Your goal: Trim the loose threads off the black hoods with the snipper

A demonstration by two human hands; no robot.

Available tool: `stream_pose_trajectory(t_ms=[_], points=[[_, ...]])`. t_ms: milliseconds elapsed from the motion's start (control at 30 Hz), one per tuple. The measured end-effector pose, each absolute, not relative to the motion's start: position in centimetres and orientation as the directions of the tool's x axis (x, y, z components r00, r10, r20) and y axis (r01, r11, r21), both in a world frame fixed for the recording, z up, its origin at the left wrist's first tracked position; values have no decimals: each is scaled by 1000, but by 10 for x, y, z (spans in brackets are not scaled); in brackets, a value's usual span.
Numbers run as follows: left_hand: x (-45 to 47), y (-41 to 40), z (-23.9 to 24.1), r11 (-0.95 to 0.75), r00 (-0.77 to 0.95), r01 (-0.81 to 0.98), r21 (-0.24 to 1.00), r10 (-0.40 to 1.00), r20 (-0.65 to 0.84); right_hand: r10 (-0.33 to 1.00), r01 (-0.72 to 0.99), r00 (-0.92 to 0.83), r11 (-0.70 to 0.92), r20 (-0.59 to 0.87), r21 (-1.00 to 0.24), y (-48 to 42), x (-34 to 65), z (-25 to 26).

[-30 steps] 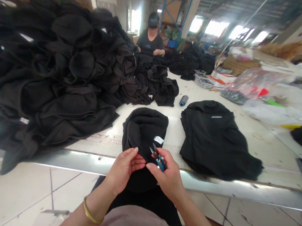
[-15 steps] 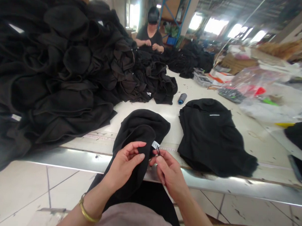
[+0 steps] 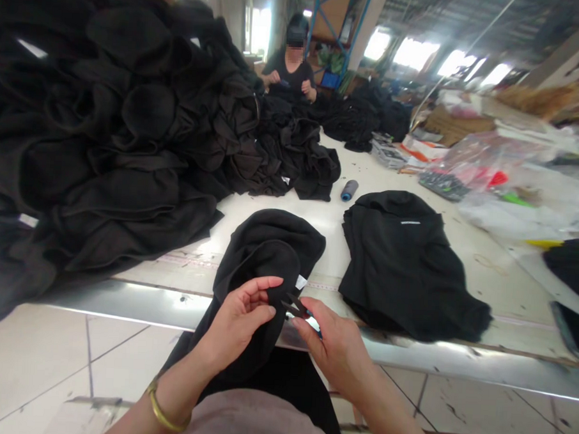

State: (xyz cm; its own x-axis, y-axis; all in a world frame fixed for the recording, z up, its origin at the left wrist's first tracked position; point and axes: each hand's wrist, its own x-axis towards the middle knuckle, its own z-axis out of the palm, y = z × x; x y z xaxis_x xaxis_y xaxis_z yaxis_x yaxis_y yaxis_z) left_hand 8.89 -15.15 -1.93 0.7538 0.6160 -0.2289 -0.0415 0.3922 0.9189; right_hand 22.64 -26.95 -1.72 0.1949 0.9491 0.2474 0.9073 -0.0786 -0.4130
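A black garment (image 3: 269,242) hangs over the table's front edge onto my lap, with a small white label (image 3: 301,282) showing at its right side. My left hand (image 3: 247,317) pinches the garment's fabric between thumb and fingers. In my right hand (image 3: 330,331) is a pair of thread snips (image 3: 295,305), dark-bladed with a bit of blue at the handle. The blades are spread apart and point left at the garment's edge, just below the label. Whether they touch the fabric, I cannot tell.
A tall heap of black garments (image 3: 106,119) covers the left side. To the right lies a flat stack of black garments (image 3: 407,267). A grey thread spool (image 3: 349,190) rests behind it. Plastic bags (image 3: 526,182) crowd the far right. A co-worker (image 3: 291,70) sits across the table.
My right hand has drawn back slightly from the label and turned. The snips, earlier up against the label, now sit lower with blades apart. My left hand has barely moved.
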Motion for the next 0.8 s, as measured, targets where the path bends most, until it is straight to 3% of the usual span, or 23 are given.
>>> stream_pose_trajectory(t_ms=[233, 433, 800], points=[[89, -153, -23, 411, 768, -38, 911, 596, -236, 944, 835, 270, -132, 188, -535, -271, 225, -21], [88, -151, -26, 399, 761, -26, 917, 603, -240, 943, 839, 277, -143, 185, -524, -274, 225, -25], [90, -153, -29, 370, 771, 22, 929, 585, -252, 938, 766, 323, -183, 124, -616, -277, 223, -29]])
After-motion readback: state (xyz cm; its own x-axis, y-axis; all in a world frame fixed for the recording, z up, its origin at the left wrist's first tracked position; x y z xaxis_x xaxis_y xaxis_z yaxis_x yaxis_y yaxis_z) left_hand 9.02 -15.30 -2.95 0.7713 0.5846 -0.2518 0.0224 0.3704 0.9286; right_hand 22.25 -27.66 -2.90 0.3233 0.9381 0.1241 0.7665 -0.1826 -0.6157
